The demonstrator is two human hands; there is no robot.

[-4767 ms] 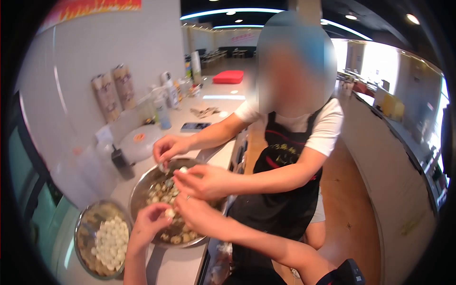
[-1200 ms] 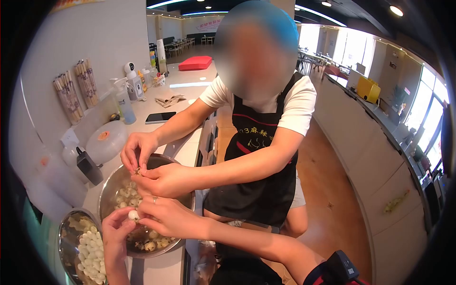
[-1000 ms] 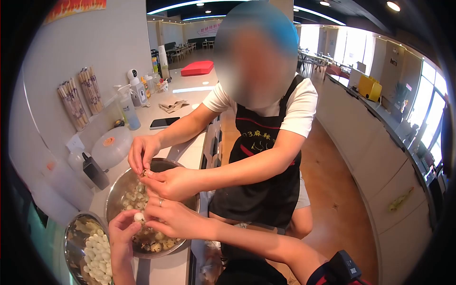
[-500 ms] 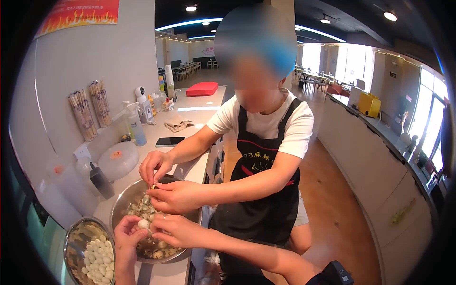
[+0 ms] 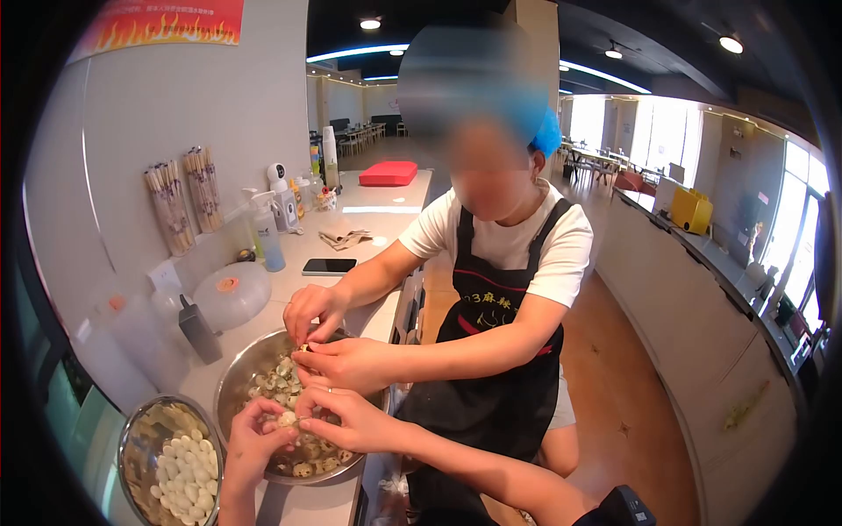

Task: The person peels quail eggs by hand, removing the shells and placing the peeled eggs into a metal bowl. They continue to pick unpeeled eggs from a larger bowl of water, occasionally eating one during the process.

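A partly peeled quail egg (image 5: 287, 419) sits between the fingertips of my left hand (image 5: 257, 438), over a large steel bowl (image 5: 233, 386). My right hand (image 5: 358, 422) is pinched against the egg's right side, its fingertips touching the shell. Speckled quail eggs (image 5: 307, 466) and broken shells (image 5: 274, 383) lie in the bowl. At the lower left, a second steel bowl (image 5: 132, 438) holds several peeled white eggs (image 5: 186, 478). Across from me, a co-worker's hands (image 5: 346, 361) work on another speckled egg (image 5: 304, 349) above the same large bowl.
On the counter are a phone (image 5: 329, 266), a crumpled cloth (image 5: 345, 238), a pump bottle (image 5: 269, 237), a clear plastic lid (image 5: 231, 294) and a red box (image 5: 388, 174). Chopsticks (image 5: 170, 206) hang on the left wall. The co-worker in a black apron (image 5: 491, 351) stands close on the right.
The view has shifted slightly, so the scene sits farther right and a little lower. My hands remain together at the egg, which has turned a little between my fingers.
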